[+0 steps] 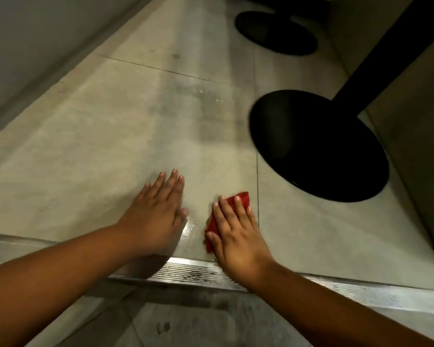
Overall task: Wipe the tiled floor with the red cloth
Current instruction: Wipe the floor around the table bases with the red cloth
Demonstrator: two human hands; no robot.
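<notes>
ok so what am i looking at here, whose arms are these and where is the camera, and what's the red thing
This is one picture from a wide-angle camera worn on a person's head, looking forward and down, so the arms are the wearer's own. There is no robot. The right hand lies flat on a red cloth, pressing it onto the tiled floor. The left hand rests flat on the bare tile beside it and holds nothing. A wet streak shines between the hands. Just below them runs a metal threshold strip. The two black discs to the right look like furniture bases.
</notes>
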